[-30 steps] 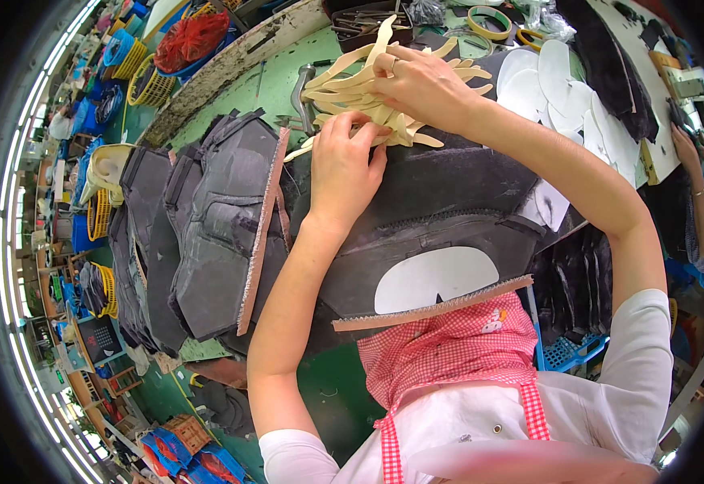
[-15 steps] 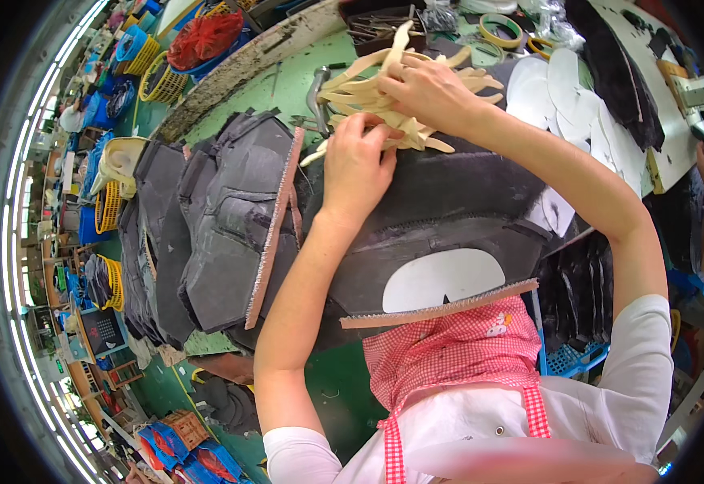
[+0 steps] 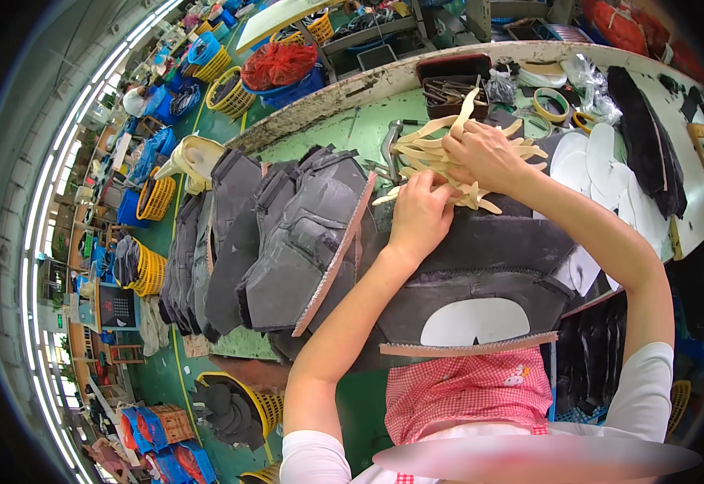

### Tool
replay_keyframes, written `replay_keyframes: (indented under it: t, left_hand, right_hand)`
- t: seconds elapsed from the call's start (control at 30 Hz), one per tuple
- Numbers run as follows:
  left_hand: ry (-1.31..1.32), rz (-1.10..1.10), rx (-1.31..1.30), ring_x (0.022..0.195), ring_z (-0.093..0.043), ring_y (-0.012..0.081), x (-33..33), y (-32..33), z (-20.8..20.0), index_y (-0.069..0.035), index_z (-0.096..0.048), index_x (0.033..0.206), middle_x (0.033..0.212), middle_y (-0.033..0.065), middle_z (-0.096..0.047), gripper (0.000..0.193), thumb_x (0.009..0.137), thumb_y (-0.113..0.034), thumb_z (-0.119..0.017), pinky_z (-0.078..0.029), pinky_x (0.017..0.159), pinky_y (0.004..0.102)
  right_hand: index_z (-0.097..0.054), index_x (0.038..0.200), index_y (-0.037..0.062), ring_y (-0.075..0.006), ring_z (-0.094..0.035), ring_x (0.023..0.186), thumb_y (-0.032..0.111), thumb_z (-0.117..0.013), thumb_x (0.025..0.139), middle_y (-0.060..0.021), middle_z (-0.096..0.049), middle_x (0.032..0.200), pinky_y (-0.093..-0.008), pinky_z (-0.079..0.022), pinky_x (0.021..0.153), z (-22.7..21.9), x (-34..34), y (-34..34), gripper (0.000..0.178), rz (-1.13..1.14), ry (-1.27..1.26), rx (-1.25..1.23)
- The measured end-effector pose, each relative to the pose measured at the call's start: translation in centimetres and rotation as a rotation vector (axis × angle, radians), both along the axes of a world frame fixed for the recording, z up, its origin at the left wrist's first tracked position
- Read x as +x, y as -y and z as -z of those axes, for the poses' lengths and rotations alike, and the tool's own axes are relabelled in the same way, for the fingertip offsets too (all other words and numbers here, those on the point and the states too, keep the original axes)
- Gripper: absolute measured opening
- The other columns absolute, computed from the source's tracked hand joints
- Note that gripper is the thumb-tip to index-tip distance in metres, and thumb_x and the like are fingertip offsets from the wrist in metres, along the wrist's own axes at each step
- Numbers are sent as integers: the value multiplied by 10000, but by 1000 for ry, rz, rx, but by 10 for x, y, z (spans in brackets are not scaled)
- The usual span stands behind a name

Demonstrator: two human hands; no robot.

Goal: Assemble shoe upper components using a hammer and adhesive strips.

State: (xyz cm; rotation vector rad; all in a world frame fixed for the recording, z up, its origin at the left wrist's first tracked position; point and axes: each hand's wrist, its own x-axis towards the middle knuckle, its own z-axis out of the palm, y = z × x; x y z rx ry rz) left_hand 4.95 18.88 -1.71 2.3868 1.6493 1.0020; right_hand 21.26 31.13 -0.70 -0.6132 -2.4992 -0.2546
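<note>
apron [image 3: 465, 391]: red gingham, just on the near side of the dark panel.
dark panel [image 3: 489, 246]: wide, charcoal, a tan stitched band along its near edge, a white rounded piece [image 3: 474, 321] lying on it.
dark stack [image 3: 291, 274]: layered pieces, left of the panel.
left hand [image 3: 423, 211]: at the panel's far side, fingers curled narrow, touching the cream strips; whether they pinch one, cannot tell.
right hand [image 3: 485, 155]: beyond the panel, fingers bent into the strips, tips partly hidden; grip cannot be told.
cream strips [image 3: 424, 153]: at the panel's far side, a loose heap, slim, curved, ends splayed.
open case [image 3: 453, 66]: dark red, holding tools, farthest beyond the panel.
</note>
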Motion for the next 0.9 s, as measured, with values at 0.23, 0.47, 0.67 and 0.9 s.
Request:
replay_keyframes:
  t: [0.23, 0.47, 0.67, 0.9]
  left_hand:
    - [-2, -1, 10, 1021, -608, 310, -6, -5, 0, -86, -740, 929, 1043, 91, -630, 163, 772, -42, -733, -516, 900, 412]
    - [-17, -3, -26, 1052, -602, 310, -6, -3, -3, -107, -749, 949, 1069, 95, -636, 171, 784, -66, -733, -503, 934, 415]
    - [-104, 76, -188, 1117, -599, 269, -15, -8, -21, -140, -764, 1027, 1101, 79, -672, 184, 908, -236, -660, -391, 1025, 447]
    - [348, 179, -213, 1028, -649, 183, 26, 4, -82, -28, -734, 1094, 1081, 92, -720, 232, 977, -208, -645, -451, 947, 337]
  right_hand:
    - [-552, 986, 33, -285, -727, 761, 195, -531, 998, -123, -726, 799, -429, -535, 653, -15, 16, -7, 164, 198, -471, -602]
    - [-571, 1134, 17, -254, -729, 975, 245, -425, 1070, -161, -730, 1116, -383, -593, 876, -30, 111, -52, 278, 169, -1383, -1051]
    - [-654, 1198, 39, -139, -692, 897, 237, -539, 1053, -66, -723, 1082, -301, -585, 760, -53, 169, -60, 271, 113, -1483, -923]
    - [-718, 1125, 45, -42, -623, 845, 246, -695, 972, 17, -701, 942, -225, -520, 722, -87, 49, 59, 254, -77, -983, -1125]
